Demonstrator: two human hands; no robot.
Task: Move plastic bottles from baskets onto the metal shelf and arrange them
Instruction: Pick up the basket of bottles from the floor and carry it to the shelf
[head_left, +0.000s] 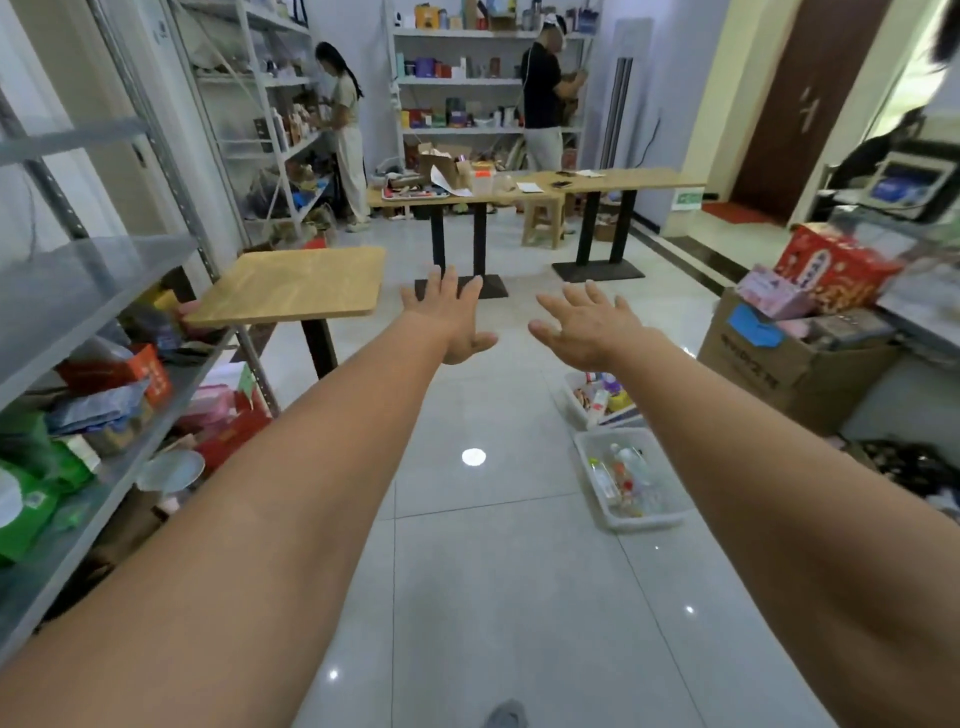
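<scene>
Head view: my left hand (451, 317) and right hand (587, 332) stretch forward, fingers spread and holding nothing. Plastic bottles (623, 475) lie in a floor basket (670, 514) below my right forearm; metal shelf (78, 312) stands left.

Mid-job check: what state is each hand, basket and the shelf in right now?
left hand: open, fingers spread, holding nothing.
right hand: open, fingers spread, holding nothing.
near basket: on floor, upright, plastic bottles inside.
far basket: on floor, partly hidden by right arm, holds mixed items.
metal shelf: lower levels hold boxes and packets.
cardboard box: open, filled.
</scene>
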